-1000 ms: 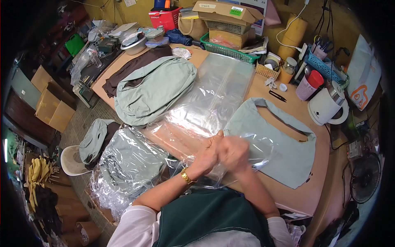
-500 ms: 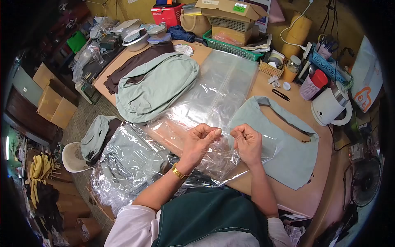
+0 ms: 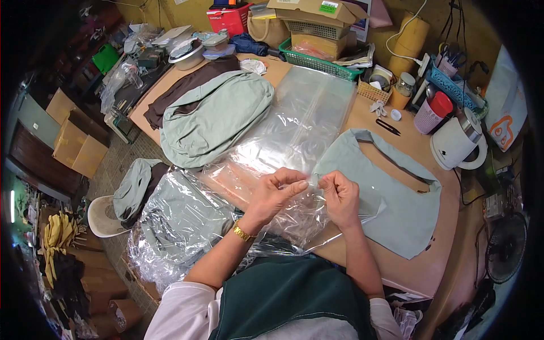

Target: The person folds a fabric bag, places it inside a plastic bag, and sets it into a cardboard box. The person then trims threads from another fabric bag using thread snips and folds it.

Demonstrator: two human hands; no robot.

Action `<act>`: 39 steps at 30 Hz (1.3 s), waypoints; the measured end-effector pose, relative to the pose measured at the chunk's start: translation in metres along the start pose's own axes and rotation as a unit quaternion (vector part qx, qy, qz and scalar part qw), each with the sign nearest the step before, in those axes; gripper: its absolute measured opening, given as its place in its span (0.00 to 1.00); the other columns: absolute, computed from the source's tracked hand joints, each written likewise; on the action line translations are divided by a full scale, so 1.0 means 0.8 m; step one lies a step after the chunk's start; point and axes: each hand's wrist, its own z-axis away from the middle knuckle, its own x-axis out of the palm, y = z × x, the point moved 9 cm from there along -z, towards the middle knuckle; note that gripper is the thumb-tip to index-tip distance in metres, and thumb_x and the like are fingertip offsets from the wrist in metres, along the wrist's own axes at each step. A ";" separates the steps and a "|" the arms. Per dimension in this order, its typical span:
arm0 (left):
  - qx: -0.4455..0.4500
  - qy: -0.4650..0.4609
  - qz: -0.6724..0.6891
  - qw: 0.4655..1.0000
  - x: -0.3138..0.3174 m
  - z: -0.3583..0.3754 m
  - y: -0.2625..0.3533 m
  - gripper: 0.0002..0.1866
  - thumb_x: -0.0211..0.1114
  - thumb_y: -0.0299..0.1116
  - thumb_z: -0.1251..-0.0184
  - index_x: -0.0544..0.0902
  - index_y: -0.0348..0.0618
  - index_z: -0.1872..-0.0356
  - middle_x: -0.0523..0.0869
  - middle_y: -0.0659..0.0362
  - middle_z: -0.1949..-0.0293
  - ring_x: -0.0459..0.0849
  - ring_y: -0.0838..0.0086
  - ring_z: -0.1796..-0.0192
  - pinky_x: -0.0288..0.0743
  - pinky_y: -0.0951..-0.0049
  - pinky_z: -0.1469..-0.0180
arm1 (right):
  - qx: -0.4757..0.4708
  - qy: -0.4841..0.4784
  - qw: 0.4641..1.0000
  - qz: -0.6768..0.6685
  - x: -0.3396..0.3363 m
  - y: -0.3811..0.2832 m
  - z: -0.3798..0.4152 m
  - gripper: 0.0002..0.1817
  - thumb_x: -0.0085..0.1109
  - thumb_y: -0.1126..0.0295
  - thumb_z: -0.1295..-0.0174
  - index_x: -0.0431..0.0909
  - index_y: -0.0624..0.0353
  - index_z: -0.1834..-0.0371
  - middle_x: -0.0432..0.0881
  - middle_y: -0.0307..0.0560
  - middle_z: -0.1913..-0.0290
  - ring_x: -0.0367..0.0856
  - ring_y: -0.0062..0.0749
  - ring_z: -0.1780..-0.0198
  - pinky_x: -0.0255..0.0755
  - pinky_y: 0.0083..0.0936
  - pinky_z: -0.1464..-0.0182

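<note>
My left hand and my right hand are close together over the near side of the table, each pinching the edge of a clear plastic bag. The bag is crumpled below my fingers and spreads out to the right. Beyond my hands lies a flat stack of clear plastic bags. To the right a pale green fabric bag lies flat, partly under the plastic. A second pale green fabric bag rests on dark brown cloth at the left.
Plastic-wrapped green bags are heaped at my left. Black thread snips lie near a white electric kettle. A green basket and cardboard box stand at the back, a fan at the right.
The fingers of my left hand have straightened a little and moved slightly right along the plastic edge. My right hand stays almost in place, still pinching. The view has shifted slightly.
</note>
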 end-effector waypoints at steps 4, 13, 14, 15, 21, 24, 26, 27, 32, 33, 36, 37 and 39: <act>0.061 0.006 -0.017 0.998 -0.001 -0.003 -0.002 0.11 0.72 0.28 0.40 0.83 0.37 0.58 0.85 0.55 0.56 0.80 0.78 0.52 0.72 0.74 0.46 | -0.019 -0.036 0.999 -0.002 0.007 0.003 -0.002 0.09 0.67 0.74 0.40 0.76 0.63 0.74 0.79 0.36 0.75 0.74 0.14 0.74 0.66 0.17 0.73; 0.024 0.015 0.105 0.994 0.000 -0.003 -0.006 0.14 0.71 0.24 0.40 0.79 0.35 0.54 0.86 0.53 0.56 0.83 0.76 0.53 0.77 0.78 0.50 | -0.017 -0.013 0.999 -0.026 0.004 0.006 0.000 0.06 0.65 0.76 0.40 0.78 0.64 0.72 0.79 0.37 0.77 0.72 0.13 0.75 0.65 0.17 0.73; 0.028 0.020 0.108 0.994 -0.001 -0.002 -0.004 0.16 0.70 0.24 0.39 0.78 0.34 0.51 0.86 0.54 0.56 0.83 0.76 0.54 0.77 0.79 0.52 | 0.021 -0.036 0.999 0.015 0.006 0.011 0.000 0.06 0.64 0.76 0.39 0.78 0.65 0.71 0.78 0.38 0.78 0.72 0.14 0.76 0.66 0.17 0.73; 0.029 0.021 0.108 0.993 0.000 -0.002 -0.002 0.16 0.70 0.24 0.39 0.78 0.34 0.51 0.86 0.54 0.56 0.83 0.76 0.54 0.77 0.79 0.52 | 0.021 -0.037 0.999 0.015 0.006 0.014 -0.001 0.06 0.64 0.76 0.39 0.78 0.65 0.71 0.78 0.38 0.78 0.72 0.14 0.76 0.66 0.17 0.73; 0.038 0.015 -0.025 0.999 0.001 -0.006 -0.010 0.12 0.70 0.30 0.37 0.83 0.34 0.56 0.86 0.58 0.60 0.82 0.81 0.59 0.76 0.81 0.58 | -0.060 -0.021 0.998 -0.016 0.010 0.003 -0.003 0.05 0.62 0.77 0.38 0.78 0.65 0.72 0.77 0.38 0.80 0.71 0.14 0.77 0.65 0.17 0.74; 0.043 0.042 -0.013 0.998 -0.012 -0.005 -0.021 0.09 0.72 0.32 0.38 0.84 0.36 0.67 0.86 0.60 0.65 0.80 0.84 0.64 0.74 0.82 0.62 | -0.149 0.009 0.989 -0.004 0.006 -0.018 0.001 0.06 0.62 0.77 0.39 0.78 0.66 0.72 0.77 0.37 0.80 0.70 0.16 0.78 0.65 0.18 0.74; 0.022 0.010 -0.001 1.000 -0.012 -0.007 -0.033 0.11 0.71 0.35 0.37 0.81 0.39 0.71 0.85 0.63 0.69 0.77 0.85 0.69 0.71 0.82 0.65 | -0.100 0.004 0.995 0.024 0.004 -0.013 0.003 0.08 0.63 0.75 0.39 0.77 0.65 0.74 0.74 0.38 0.83 0.69 0.19 0.80 0.64 0.21 0.76; 0.021 0.010 0.000 1.000 -0.007 -0.006 -0.030 0.11 0.71 0.35 0.37 0.81 0.39 0.71 0.85 0.63 0.69 0.77 0.85 0.69 0.71 0.82 0.65 | -0.099 0.004 0.995 0.024 0.004 -0.012 0.004 0.08 0.63 0.75 0.39 0.77 0.65 0.74 0.74 0.38 0.83 0.69 0.19 0.80 0.64 0.21 0.76; -0.037 0.075 -0.039 0.996 -0.011 -0.004 -0.036 0.13 0.68 0.38 0.33 0.81 0.39 0.72 0.85 0.63 0.70 0.75 0.87 0.71 0.67 0.83 0.69 | -0.167 0.000 0.974 0.156 0.011 -0.016 0.011 0.12 0.65 0.73 0.40 0.74 0.63 0.78 0.66 0.34 0.88 0.62 0.15 0.82 0.56 0.21 0.79; -0.038 0.074 -0.039 0.996 -0.012 -0.003 -0.035 0.13 0.68 0.38 0.33 0.81 0.39 0.72 0.85 0.63 0.70 0.75 0.87 0.71 0.67 0.83 0.69 | -0.166 0.001 0.974 0.156 0.009 -0.014 0.011 0.12 0.65 0.73 0.40 0.74 0.63 0.78 0.66 0.34 0.88 0.62 0.15 0.82 0.56 0.21 0.79; -0.010 0.021 0.008 1.000 0.001 -0.003 -0.026 0.12 0.67 0.37 0.32 0.83 0.38 0.68 0.85 0.62 0.69 0.76 0.87 0.69 0.69 0.83 0.68 | -0.121 -0.020 0.987 0.106 0.009 0.002 0.007 0.12 0.65 0.72 0.40 0.73 0.64 0.77 0.70 0.42 0.86 0.66 0.17 0.82 0.59 0.24 0.79; 0.010 0.023 0.015 1.000 0.001 -0.003 -0.023 0.11 0.66 0.37 0.31 0.83 0.38 0.67 0.85 0.62 0.69 0.77 0.86 0.69 0.70 0.82 0.67 | -0.126 -0.012 0.991 0.040 0.009 0.001 0.005 0.12 0.65 0.71 0.39 0.73 0.65 0.76 0.70 0.43 0.86 0.66 0.17 0.82 0.59 0.24 0.79; 0.029 0.024 0.023 0.999 -0.004 -0.002 -0.024 0.11 0.65 0.37 0.30 0.84 0.39 0.65 0.85 0.63 0.70 0.77 0.86 0.69 0.70 0.82 0.67 | -0.131 -0.004 0.991 -0.027 0.009 0.001 0.006 0.12 0.64 0.71 0.39 0.74 0.65 0.75 0.70 0.44 0.86 0.66 0.18 0.82 0.59 0.24 0.79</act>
